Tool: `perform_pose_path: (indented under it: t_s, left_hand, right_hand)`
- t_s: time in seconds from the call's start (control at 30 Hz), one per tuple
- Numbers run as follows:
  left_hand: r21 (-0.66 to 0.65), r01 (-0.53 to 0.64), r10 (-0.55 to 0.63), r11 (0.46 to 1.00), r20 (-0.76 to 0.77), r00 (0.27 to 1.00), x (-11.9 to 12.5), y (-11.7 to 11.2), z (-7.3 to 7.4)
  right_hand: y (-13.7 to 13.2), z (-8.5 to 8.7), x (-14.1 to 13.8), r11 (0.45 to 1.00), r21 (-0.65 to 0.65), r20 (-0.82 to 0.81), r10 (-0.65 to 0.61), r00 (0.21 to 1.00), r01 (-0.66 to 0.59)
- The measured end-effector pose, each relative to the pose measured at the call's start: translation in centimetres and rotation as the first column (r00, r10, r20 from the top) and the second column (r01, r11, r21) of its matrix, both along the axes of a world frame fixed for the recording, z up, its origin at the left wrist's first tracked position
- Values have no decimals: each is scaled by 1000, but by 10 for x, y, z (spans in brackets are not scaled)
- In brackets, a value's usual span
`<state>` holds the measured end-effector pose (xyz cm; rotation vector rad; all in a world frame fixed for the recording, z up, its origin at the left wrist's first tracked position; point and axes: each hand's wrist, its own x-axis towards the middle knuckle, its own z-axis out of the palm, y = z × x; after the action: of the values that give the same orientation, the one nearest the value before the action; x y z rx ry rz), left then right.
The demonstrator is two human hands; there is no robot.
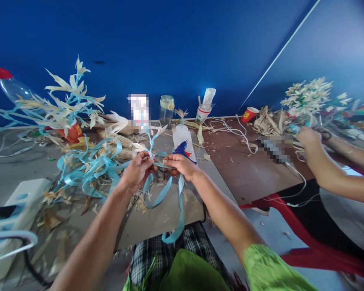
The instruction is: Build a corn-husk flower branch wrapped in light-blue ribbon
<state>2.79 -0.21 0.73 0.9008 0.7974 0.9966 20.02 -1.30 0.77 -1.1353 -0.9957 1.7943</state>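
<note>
Left grip (138, 167) pinches one wrapped stem (152, 142), right grip (183, 165) one blue ribbon (181, 194).

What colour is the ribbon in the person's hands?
The ribbon is light blue, clearest in the head view.

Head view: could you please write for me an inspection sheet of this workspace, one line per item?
Surface: grey-brown table, strewn with husk scraps.
Things in hand: light-blue ribbon, hanging below the hands; ribbon-wrapped stem.
Clutter: ribbon heap, red-capped bottle, red cup at right.
Hands: left hand pinches near the stem's base; right hand pinches the ribbon.
Cables: white cables towards the rear; black plug at the power strip.
Surroundings: blue wall behind; co-worker's hand at right.
</note>
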Motion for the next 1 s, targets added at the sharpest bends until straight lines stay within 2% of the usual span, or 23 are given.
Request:
perform_pose_path:
  t_s: [0.17, 0.33, 0.4, 0.47, 0.53, 0.6, 0.67, 0.73, 0.9, 1.0]
  left_hand:
    - [8, -16, 16, 1000, 13, 1000, 3, -1, 1]
    - [-6, -16, 16, 1000, 7, 1000, 4, -1, 1]
    - [-9, -17, 17, 1000, 8, 1000, 3, 0, 1]
    - [-20, -9, 9, 1000, 11, 1000, 1, 0, 1]
    - [-37, 5, -4, 999, 18, 1000, -1, 0, 2]
    - [-46, 15, -14, 999, 20, 1000, -2, 0, 3]
    - [-43, 16, -15, 999, 19, 1000, -3, -1, 4]
    - [-35, 12, -11, 999, 16, 1000, -2, -1, 4]
    - [-34, -8, 6, 999, -41, 999, 0, 0, 2]
    - [-22, -31, 28, 999, -101, 994, -1, 2, -1]
  right_hand:
    - [0, 1, 1, 1000, -15, -37, 4, 999, -5]
    - [1, -1, 2, 999, 18, 5, 39, 999, -39]
    - [1, -2, 3, 996, 68, 53, 56, 997, -60]
    - [1, -2, 4, 978, 187, 154, 69, 986, -98]
    - [0, -2, 5, 916, 370, 303, 36, 952, -153]
    - [-1, -1, 6, 811, 543, 447, -59, 893, -218]
    - [-2, 0, 7, 710, 649, 531, -166, 831, -273]
    - [-3, 0, 7, 642, 700, 567, -234, 790, -312]
    - [-2, -4, 9, 566, 750, 572, -298, 764, -341]
    - [0, -6, 9, 567, 748, 558, -257, 789, -344]
